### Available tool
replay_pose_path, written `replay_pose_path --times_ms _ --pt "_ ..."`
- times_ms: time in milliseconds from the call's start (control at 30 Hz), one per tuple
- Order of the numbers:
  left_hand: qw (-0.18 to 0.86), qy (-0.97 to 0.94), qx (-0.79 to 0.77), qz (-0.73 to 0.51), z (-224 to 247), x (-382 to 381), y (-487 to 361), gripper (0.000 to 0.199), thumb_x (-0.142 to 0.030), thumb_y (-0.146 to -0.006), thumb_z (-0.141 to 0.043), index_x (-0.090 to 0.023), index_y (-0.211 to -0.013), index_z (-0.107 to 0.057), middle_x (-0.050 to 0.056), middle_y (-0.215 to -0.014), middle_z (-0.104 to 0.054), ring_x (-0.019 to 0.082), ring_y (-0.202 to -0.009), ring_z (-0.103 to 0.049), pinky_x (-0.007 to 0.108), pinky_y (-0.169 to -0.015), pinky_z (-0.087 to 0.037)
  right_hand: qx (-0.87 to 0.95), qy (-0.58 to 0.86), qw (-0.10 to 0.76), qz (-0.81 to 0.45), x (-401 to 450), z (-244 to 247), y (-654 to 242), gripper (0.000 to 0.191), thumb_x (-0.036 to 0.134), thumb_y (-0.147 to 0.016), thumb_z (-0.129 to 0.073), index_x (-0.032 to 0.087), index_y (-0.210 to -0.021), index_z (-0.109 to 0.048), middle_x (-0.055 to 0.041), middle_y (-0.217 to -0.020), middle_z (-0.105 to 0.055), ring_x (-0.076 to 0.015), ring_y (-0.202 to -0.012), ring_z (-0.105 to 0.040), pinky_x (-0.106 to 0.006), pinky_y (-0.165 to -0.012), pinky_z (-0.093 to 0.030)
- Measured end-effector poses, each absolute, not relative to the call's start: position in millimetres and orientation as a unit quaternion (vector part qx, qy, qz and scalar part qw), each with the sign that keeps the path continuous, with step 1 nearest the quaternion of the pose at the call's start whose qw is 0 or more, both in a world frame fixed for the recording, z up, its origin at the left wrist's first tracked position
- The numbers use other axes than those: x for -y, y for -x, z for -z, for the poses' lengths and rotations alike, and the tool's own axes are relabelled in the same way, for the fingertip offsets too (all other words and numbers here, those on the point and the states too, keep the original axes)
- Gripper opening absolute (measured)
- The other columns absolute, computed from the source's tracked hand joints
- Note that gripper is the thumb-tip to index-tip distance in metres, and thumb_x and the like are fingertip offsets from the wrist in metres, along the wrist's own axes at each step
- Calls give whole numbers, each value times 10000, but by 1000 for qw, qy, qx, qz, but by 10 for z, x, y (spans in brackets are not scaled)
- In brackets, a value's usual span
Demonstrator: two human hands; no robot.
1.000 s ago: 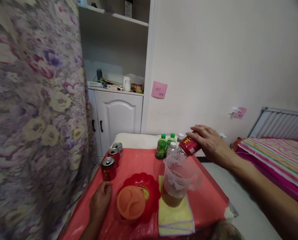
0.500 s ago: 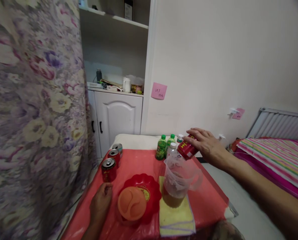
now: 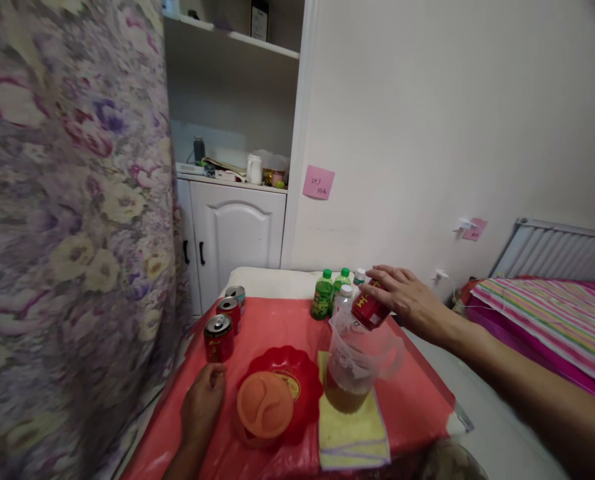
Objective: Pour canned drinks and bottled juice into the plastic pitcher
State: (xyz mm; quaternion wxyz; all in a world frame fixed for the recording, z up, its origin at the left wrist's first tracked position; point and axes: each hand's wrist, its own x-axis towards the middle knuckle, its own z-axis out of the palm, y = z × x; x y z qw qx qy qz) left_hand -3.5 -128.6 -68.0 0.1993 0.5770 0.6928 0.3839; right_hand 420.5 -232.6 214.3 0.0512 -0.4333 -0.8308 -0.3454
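My right hand [image 3: 397, 293] grips a red drink can [image 3: 370, 307], tilted with its top end down at the rim of a clear plastic jug [image 3: 354, 363]. Brownish liquid fills the lower part of the jug, which stands on a yellow cloth [image 3: 352, 437]. On the red tablecloth rests my left hand [image 3: 204, 397], its fingers curled in; whether anything is inside them is hidden. Just beyond it stands a dark red can [image 3: 218, 339]. Right of that hand, an orange-lidded container [image 3: 264, 405] sits on a scalloped red plate [image 3: 304, 373].
Behind the near can stand another red can [image 3: 230, 310] and a pale blue one [image 3: 236, 295]. Green-capped bottles [image 3: 322, 297] and a white-capped clear bottle [image 3: 344, 301] stand close behind the jug. A floral curtain [image 3: 77, 233] hangs at left; a bed [image 3: 552, 313] is at right.
My right hand has lowered slightly, and the can's top end has come down closer to the jug's rim. My left hand has stayed in place.
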Motion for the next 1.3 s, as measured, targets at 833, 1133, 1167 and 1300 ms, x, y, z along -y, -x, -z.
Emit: replay_pose_path --times_ms 833,1133,1167,1300 --pt "186 -575 -700 -379 645 1293 20 203 -323 -909 -475 -243 -964 -654 43 -930 -778 198 -802 -708 232 -620 -441 805 441 47 394 2327 -1854 -4264 516 60 -933 -515 239 -1416 -539 -138 -1426 -631 -308 -1319 -543 -465 -1012 -466" --pt "187 -573 -706 -371 618 1302 15 200 -326 -914 -480 -244 -975 -652 42 -944 -777 197 -806 -704 233 -621 -433 803 442 53 395 2290 -1733 -4367 507 62 -924 -514 254 -1391 -561 -122 -1419 -642 -287 -1320 -540 -503 -1074 -411" --pt "188 -574 -706 -370 623 1299 17 201 -325 -915 -478 -243 -978 -650 46 -951 -775 198 -808 -702 235 -624 -434 807 438 51 392 2290 -1719 -4380 492 75 -928 -518 255 -1383 -566 -119 -1412 -648 -286 -1312 -545 -507 -1077 -410" --pt "192 -575 -707 -365 640 1287 24 220 -337 -921 -462 -244 -986 -651 50 -935 -771 209 -805 -696 244 -621 -430 787 465 66 401 2292 -1674 -4421 560 40 -906 -522 260 -1421 -529 -125 -1432 -628 -295 -1331 -526 -530 -1096 -398"
